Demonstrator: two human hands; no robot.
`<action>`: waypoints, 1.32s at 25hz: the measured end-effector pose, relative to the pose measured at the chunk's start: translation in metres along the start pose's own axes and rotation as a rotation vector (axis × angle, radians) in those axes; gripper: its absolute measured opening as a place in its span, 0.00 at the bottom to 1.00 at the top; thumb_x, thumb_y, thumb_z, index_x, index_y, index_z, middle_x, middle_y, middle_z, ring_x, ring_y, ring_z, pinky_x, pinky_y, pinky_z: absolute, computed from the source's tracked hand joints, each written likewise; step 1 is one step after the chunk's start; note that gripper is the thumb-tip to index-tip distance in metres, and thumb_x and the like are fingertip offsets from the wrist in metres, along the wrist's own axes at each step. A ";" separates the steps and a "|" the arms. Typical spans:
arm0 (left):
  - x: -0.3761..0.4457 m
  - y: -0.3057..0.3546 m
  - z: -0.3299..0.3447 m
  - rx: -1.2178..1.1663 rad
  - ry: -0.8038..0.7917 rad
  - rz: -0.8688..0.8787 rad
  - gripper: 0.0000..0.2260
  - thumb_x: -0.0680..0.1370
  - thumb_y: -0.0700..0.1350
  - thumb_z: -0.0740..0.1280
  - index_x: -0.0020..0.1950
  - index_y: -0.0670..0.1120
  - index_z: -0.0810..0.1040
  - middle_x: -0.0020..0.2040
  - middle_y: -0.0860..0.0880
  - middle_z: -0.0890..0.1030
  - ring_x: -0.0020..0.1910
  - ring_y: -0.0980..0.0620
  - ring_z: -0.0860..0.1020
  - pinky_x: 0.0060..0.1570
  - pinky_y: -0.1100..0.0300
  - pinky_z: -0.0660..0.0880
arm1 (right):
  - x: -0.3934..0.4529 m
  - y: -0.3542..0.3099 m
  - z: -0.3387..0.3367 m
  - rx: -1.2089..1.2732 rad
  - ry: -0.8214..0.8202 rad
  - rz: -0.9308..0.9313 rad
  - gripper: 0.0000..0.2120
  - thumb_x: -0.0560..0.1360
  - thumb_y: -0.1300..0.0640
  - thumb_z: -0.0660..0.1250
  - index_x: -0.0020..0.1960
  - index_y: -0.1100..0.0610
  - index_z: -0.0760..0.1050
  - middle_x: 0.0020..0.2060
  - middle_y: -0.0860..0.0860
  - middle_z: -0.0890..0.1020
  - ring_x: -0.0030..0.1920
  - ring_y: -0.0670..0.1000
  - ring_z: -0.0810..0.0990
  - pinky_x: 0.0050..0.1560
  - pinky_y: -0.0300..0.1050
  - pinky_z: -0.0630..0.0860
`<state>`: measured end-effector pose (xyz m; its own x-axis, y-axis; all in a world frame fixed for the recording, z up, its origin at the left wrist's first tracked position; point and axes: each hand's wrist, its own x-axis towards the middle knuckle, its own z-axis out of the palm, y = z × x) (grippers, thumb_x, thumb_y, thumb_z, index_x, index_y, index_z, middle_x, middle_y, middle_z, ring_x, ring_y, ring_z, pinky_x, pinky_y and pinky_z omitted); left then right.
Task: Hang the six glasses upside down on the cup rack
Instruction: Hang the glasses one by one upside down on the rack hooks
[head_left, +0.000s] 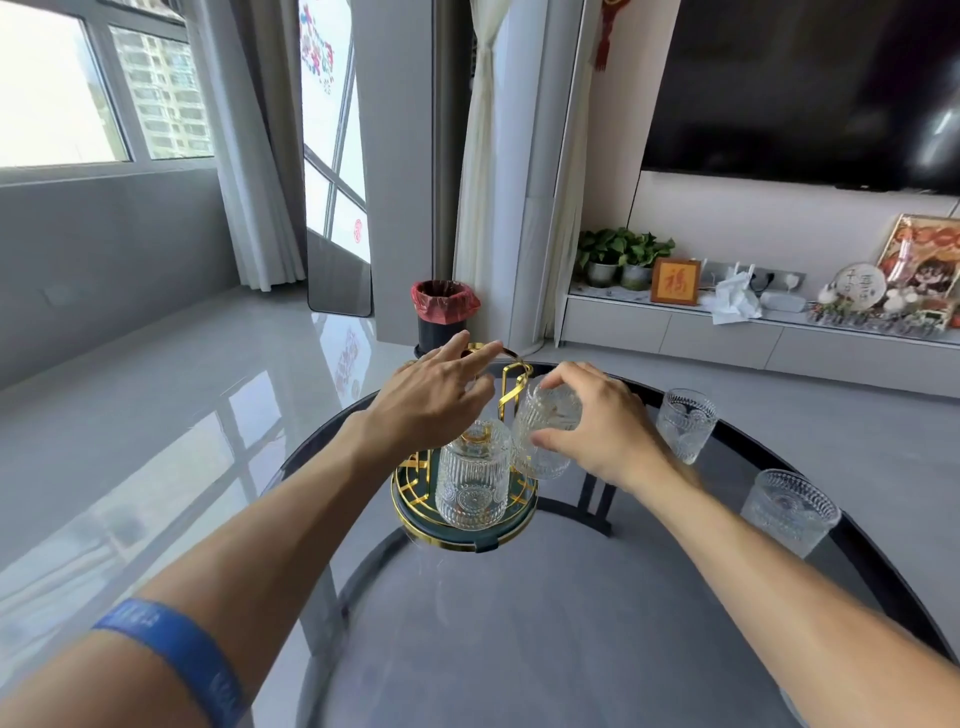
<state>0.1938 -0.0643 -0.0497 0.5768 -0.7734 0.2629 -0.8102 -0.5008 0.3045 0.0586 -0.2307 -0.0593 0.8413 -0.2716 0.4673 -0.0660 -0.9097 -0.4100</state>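
Observation:
A gold wire cup rack (515, 385) on a round green base (415, 512) stands near the far edge of the glass table. One ribbed clear glass (471, 475) hangs upside down on its near side. My right hand (602, 423) grips a second patterned glass (546, 422), upside down and tilted, at the rack's right side. My left hand (434, 397) hovers over the rack's top with fingers spread, touching the gold handle; whether it grips it I cannot tell. Two more glasses (684, 423) (788, 512) stand upright at the table's right.
The round dark glass table (519, 623) has a black rim and frame beneath. Beyond it stands a bin with a red liner (442, 312) on the grey floor. A white TV cabinet (727, 332) with plants and ornaments runs along the right wall.

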 end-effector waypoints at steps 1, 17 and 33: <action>-0.001 -0.001 0.000 0.000 0.000 -0.001 0.24 0.82 0.56 0.48 0.79 0.60 0.54 0.82 0.44 0.51 0.77 0.42 0.61 0.68 0.43 0.63 | 0.000 0.000 0.006 -0.023 -0.039 -0.019 0.21 0.61 0.49 0.79 0.49 0.49 0.73 0.49 0.43 0.78 0.48 0.49 0.76 0.42 0.44 0.68; -0.014 0.046 0.012 0.080 0.106 -0.109 0.29 0.81 0.60 0.55 0.80 0.53 0.54 0.82 0.44 0.50 0.80 0.41 0.48 0.74 0.36 0.43 | -0.082 0.026 -0.012 0.168 0.008 0.185 0.26 0.71 0.53 0.72 0.68 0.47 0.70 0.70 0.44 0.69 0.66 0.43 0.68 0.59 0.37 0.63; -0.090 0.258 0.179 -0.508 -0.285 0.124 0.48 0.66 0.57 0.75 0.79 0.55 0.52 0.72 0.49 0.71 0.69 0.47 0.72 0.64 0.52 0.71 | -0.206 0.107 -0.099 0.301 0.078 1.087 0.27 0.70 0.31 0.52 0.46 0.52 0.75 0.42 0.53 0.82 0.43 0.60 0.82 0.46 0.59 0.80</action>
<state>-0.0851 -0.1935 -0.1585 0.3737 -0.9232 0.0900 -0.6781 -0.2057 0.7056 -0.1744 -0.3029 -0.1218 0.3800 -0.9010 -0.2095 -0.6015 -0.0686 -0.7960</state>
